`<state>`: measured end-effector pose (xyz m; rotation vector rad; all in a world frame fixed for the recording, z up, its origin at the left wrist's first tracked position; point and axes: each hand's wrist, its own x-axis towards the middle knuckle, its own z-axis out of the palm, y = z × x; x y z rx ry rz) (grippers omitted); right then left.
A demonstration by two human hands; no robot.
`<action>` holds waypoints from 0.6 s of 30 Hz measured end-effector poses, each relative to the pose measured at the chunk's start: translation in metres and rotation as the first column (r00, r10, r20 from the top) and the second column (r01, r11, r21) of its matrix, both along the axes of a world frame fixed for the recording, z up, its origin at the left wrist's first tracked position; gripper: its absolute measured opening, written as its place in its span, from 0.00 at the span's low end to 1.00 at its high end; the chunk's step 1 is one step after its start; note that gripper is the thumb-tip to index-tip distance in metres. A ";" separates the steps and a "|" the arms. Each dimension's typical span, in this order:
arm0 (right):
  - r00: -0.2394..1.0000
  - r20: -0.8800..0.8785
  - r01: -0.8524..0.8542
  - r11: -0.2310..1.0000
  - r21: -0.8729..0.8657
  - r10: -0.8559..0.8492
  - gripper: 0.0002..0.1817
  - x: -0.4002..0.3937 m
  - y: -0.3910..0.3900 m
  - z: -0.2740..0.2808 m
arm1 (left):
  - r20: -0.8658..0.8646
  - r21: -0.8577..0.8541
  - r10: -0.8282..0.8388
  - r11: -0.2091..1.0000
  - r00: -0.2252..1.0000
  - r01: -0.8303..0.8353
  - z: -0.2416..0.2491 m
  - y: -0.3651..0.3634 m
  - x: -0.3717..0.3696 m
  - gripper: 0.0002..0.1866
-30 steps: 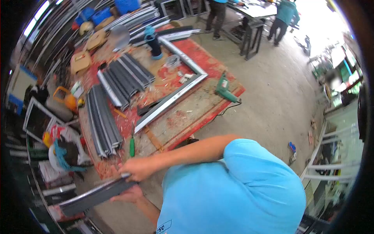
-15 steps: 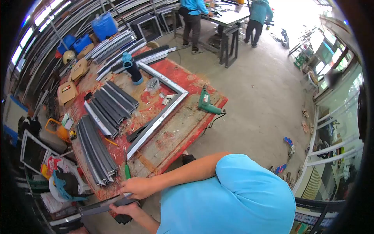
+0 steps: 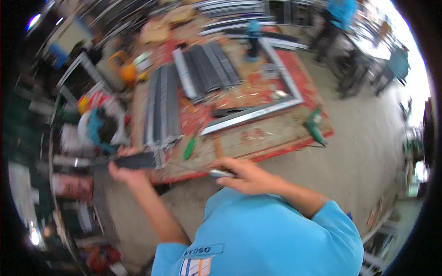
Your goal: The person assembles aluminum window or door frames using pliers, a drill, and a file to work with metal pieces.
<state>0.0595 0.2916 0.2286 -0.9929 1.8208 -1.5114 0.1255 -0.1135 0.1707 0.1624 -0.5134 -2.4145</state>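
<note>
My left hand (image 3: pixel 126 172) is closed around a dark metal profile (image 3: pixel 138 161), close to its end, at the left front corner of the work table. In my right hand (image 3: pixel 246 177), in front of my chest, is a slim tool (image 3: pixel 222 173) with a pale handle. Its thin shaft points left toward the profile's end, with a gap between my hands. Motion blur hides the exact kind of tool. A green-handled screwdriver (image 3: pixel 189 148) lies on the table between the profiles and the frame.
On the red, worn table (image 3: pixel 258 133) lie stacked dark profiles (image 3: pixel 162 108), more profiles (image 3: pixel 207 69), a silver-edged corner frame (image 3: pixel 258 112), a dark bottle (image 3: pixel 252 46) and a green power drill (image 3: pixel 315 125). A co-worker (image 3: pixel 338 20) stands at the back right, with another person (image 3: pixel 393 66) farther right.
My right hand has drawn away from the profile to the right with the tool. My left hand still holds the profile. The camera view has turned left.
</note>
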 end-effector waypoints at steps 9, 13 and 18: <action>0.992 -0.023 0.122 0.992 0.012 -0.122 0.20 0.011 -0.011 0.008 | 0.171 0.044 0.127 0.990 0.977 -0.137 0.020 0.028 -0.027 0.34; 0.984 -0.057 0.162 0.985 -0.065 -0.166 0.19 0.014 -0.008 0.014 | 0.190 0.022 0.147 0.988 0.971 -0.154 0.023 0.024 -0.024 0.34; 0.942 -0.269 0.202 0.979 -0.030 -0.202 0.19 0.008 -0.011 0.011 | 0.166 0.061 0.141 0.986 0.976 -0.153 0.026 0.034 -0.025 0.34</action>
